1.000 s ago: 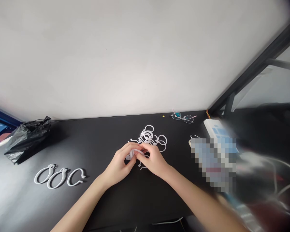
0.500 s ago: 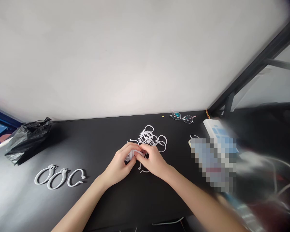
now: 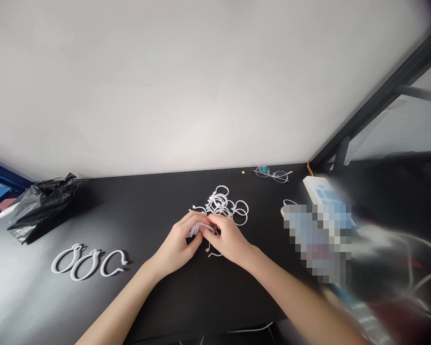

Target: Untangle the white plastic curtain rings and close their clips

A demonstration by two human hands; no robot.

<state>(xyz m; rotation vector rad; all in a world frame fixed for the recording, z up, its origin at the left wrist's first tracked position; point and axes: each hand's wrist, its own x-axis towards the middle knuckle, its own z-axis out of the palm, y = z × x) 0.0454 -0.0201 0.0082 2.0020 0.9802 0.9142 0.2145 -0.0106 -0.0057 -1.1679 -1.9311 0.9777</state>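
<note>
while both hands meet at the middle of the black table (image 3: 172,297), the left hand (image 3: 175,244) and the right hand (image 3: 226,239) pinch one white plastic ring (image 3: 200,228) between their fingertips, just above the tabletop. directly behind the hands lies a loose pile of white rings (image 3: 225,206). three rings in a row (image 3: 88,262) lie well apart to the left, near a black plastic bag (image 3: 39,206). a pair of glasses (image 3: 273,175) rests by the wall.
</note>
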